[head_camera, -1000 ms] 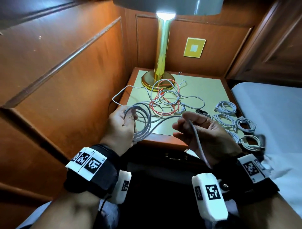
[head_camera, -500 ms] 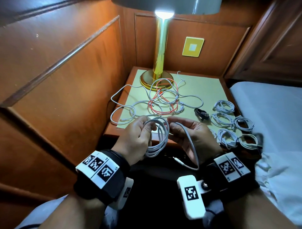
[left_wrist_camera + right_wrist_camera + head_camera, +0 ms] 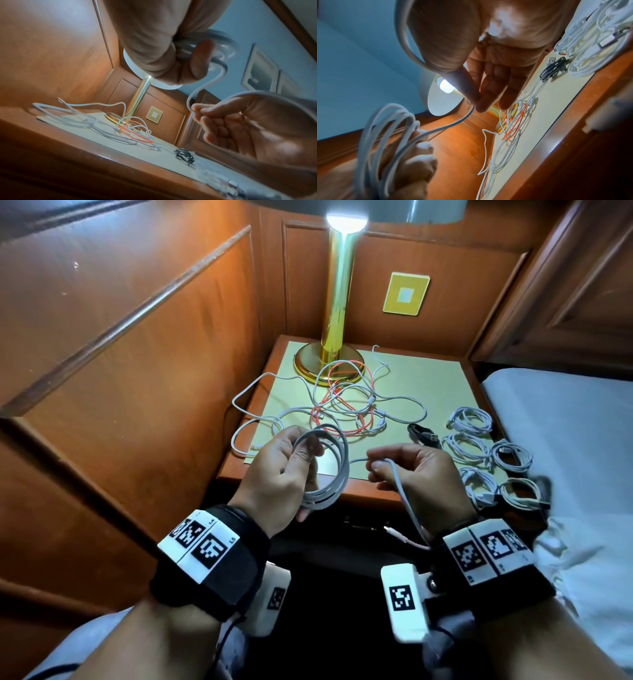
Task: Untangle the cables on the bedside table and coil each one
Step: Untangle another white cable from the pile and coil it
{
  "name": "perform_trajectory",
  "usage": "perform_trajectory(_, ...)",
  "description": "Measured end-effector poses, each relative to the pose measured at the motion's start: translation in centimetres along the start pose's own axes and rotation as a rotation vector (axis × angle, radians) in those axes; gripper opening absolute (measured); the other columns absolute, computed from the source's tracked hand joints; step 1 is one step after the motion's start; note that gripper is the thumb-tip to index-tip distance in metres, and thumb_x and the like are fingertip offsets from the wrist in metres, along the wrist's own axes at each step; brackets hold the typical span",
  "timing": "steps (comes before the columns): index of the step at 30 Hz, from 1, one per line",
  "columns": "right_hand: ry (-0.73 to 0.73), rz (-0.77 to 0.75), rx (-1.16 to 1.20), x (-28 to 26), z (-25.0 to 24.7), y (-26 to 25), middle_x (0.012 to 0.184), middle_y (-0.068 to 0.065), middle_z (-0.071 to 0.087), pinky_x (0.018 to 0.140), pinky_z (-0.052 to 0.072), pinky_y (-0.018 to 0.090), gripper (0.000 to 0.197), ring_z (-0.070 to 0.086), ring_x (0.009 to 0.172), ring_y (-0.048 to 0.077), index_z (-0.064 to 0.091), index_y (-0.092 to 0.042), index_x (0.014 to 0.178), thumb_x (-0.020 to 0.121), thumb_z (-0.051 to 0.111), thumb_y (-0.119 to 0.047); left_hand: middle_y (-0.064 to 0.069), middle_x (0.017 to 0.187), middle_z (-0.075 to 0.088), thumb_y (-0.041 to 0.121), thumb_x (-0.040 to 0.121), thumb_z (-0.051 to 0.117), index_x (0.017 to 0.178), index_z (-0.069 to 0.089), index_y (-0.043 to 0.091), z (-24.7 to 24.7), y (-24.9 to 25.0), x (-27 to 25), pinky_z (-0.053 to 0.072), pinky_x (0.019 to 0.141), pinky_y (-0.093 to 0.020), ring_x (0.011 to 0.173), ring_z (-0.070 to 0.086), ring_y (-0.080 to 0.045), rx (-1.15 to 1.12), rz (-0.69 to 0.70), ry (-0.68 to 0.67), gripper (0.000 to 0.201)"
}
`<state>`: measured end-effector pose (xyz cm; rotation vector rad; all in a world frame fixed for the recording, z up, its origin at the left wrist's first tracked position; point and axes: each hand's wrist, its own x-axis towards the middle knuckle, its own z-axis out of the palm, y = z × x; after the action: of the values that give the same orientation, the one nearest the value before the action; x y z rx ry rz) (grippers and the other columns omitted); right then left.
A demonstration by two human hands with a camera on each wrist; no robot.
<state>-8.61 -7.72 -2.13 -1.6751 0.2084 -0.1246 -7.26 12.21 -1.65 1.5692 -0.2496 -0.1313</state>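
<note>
**White cable half coiled in front of the bedside table**

Nearest, the left hand (image 3: 281, 474) grips a white cable (image 3: 329, 467) wound into several loops, fingers curled round the bundle. Just beside it, the right hand (image 3: 421, 474) pinches the cable's loose tail between thumb and fingertips; the tail runs down past the wrist. Beyond them, on the bedside table (image 3: 442, 392), a tangle of cables (image 3: 346, 405), white and orange, lies mid-top. Finished white coils (image 3: 479, 446) and a black coil (image 3: 423, 434) sit to the right. A brass lamp (image 3: 337, 313) stands at the back.
</note>
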Motion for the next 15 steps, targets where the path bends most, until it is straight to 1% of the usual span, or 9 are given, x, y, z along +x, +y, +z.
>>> perform_trajectory(2,-0.036,-0.018,0.025,-0.1,0.02,-0.12,0.078,0.009,0.076,0.07,0.059,0.028,0.014,0.072,0.069,0.016,0.076,-0.007,0.091,0.086,0.07,0.005,-0.005,0.062,0.042,0.022,0.107,0.043,0.089,0.053,0.012,0.05,-0.26,-0.02,0.035,0.034,-0.024,0.041,0.038,-0.013,0.05,-0.009,-0.029,0.022)
perform_trajectory(4,-0.085,-0.023,0.059,-0.21,0.13,-0.5,0.081,0.01,0.077,0.071,0.059,0.027,0.016,0.072,0.071,0.016,0.076,-0.007,0.094,0.087,0.068,0.006,-0.003,0.062,0.044,0.029,0.105,0.045,0.09,0.054,0.013,0.24,-0.55,-0.18,0.039,0.04,-0.027,0.045,0.041,-0.013,0.098,-0.012,-0.07,0.024)
perform_trajectory(5,-0.105,-0.012,0.083,-0.27,0.27,-0.69,0.086,0.012,0.077,0.075,0.06,0.032,0.018,0.073,0.076,0.02,0.075,-0.005,0.097,0.088,0.066,0.008,-0.001,0.062,0.046,0.033,0.102,0.045,0.091,0.055,0.013,0.37,-0.64,-0.28,0.041,0.045,-0.031,0.049,0.042,-0.014,0.118,-0.01,-0.087,0.024)
perform_trajectory(7,-0.135,0.047,0.174,-0.22,0.4,-0.86,0.097,0.021,0.075,0.091,0.056,0.052,0.024,0.073,0.091,0.035,0.074,-0.001,0.103,0.089,0.058,0.012,0.006,0.06,0.048,0.033,0.101,0.046,0.098,0.057,0.013,0.57,-0.7,-0.35,0.042,0.054,-0.038,0.055,0.044,-0.019,0.159,-0.014,-0.103,0.023)
perform_trajectory(8,-0.147,0.083,0.228,-0.16,0.38,-0.83,0.101,0.024,0.074,0.098,0.05,0.06,0.027,0.071,0.099,0.041,0.074,0.001,0.105,0.086,0.056,0.009,0.008,0.059,0.049,0.029,0.104,0.046,0.102,0.058,0.012,0.62,-0.75,-0.33,0.044,0.056,-0.04,0.057,0.045,-0.021,0.17,-0.023,-0.103,0.021)
perform_trajectory(10,-0.188,0.162,0.311,0.08,0.21,-0.65,0.11,0.026,0.071,0.106,0.04,0.066,0.042,0.067,0.109,0.042,0.072,0.005,0.11,0.077,0.049,-0.006,0.009,0.058,0.05,0.025,0.105,0.045,0.105,0.058,0.012,0.51,-0.91,-0.2,0.045,0.057,-0.042,0.058,0.046,-0.023,0.19,-0.04,-0.092,0.018)
perform_trajectory(12,-0.257,0.238,0.333,-0.01,0.15,-0.56,0.118,0.025,0.069,0.111,0.033,0.067,0.051,0.064,0.116,0.042,0.069,0.005,0.116,0.076,0.049,-0.021,0.009,0.057,0.05,0.025,0.105,0.044,0.104,0.058,0.011,0.52,-0.92,-0.17,0.045,0.056,-0.041,0.057,0.046,-0.024,0.218,-0.05,-0.073,0.02)
perform_trajectory(14,-0.302,0.224,0.28,-0.15,0.14,-0.45,0.119,0.022,0.07,0.111,0.034,0.066,0.048,0.065,0.115,0.038,0.07,0.002,0.116,0.08,0.055,-0.027,0.008,0.057,0.05,0.026,0.106,0.044,0.099,0.06,0.011,0.58,-0.94,-0.12,0.045,0.051,-0.037,0.053,0.047,-0.024,0.245,-0.054,-0.051,0.023)
perform_trajectory(15,-0.306,0.197,0.251,-0.23,0.16,-0.47,0.117,0.021,0.071,0.11,0.038,0.062,0.045,0.067,0.113,0.035,0.071,0.0,0.115,0.082,0.058,-0.028,0.007,0.057,0.049,0.025,0.106,0.044,0.095,0.06,0.011,0.6,-0.89,-0.1,0.044,0.047,-0.033,0.049,0.047,-0.023,0.262,-0.061,-0.036,0.024)
